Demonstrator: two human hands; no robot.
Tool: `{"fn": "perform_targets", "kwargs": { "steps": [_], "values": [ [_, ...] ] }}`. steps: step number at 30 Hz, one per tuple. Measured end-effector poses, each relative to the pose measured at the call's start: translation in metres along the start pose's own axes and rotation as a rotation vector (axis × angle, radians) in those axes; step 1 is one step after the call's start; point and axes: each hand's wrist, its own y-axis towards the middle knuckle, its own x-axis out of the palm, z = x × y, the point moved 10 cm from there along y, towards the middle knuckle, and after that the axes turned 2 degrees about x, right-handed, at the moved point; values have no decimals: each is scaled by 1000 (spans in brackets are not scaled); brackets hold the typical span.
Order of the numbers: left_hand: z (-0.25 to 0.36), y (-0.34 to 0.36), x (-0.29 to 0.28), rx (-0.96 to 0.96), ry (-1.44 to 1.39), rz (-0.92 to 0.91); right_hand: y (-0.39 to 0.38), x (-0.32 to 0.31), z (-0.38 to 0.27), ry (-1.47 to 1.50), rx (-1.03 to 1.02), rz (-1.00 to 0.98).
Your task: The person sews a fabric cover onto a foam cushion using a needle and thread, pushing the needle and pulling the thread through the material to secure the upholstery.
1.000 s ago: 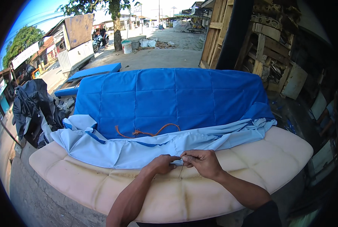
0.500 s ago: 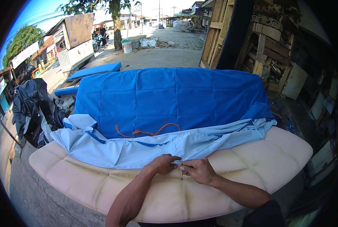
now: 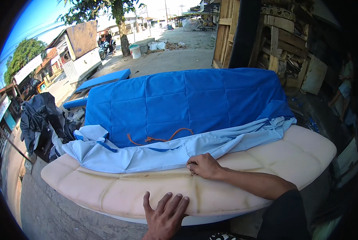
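A pale pink foam cushion (image 3: 119, 187) with grooves and brownish stains lies before me. Over its far part is a blue quilted cover (image 3: 167, 96), its light-blue underside (image 3: 155, 160) folded back along the near edge. My right hand (image 3: 206, 166) is closed in a pinch at that fabric edge, above a foam groove; what its fingertips hold is too small to make out. My left hand (image 3: 167, 214) rests with spread fingers on the near rim of the foam, holding nothing. An orange cord (image 3: 161, 139) lies loosely across the blue cover.
Crumpled dark sheeting (image 3: 43, 120) is heaped at the left, and blue padded panels (image 3: 101, 79) lie behind the cover. Wooden scraps (image 3: 285, 48) are piled at the back right. A white bucket (image 3: 135, 52) stands by the tree (image 3: 120, 26). A person (image 3: 109, 40) is near a motorbike in the distance.
My left hand has left the fabric edge and moved toward me onto the foam's near rim, fingers spread. My right hand has shifted slightly up, still pinching. The view has tilted slightly.
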Motion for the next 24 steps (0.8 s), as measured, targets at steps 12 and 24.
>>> {"fn": "perform_targets", "kwargs": {
  "steps": [12, 24],
  "values": [
    [-25, 89, -7, 37, 79, 400, 55, -22, 28, -195, 70, -242],
    [-45, 104, -17, 9, 108, 415, -121, -67, -154, -273, -339, -202]
  ]
}}
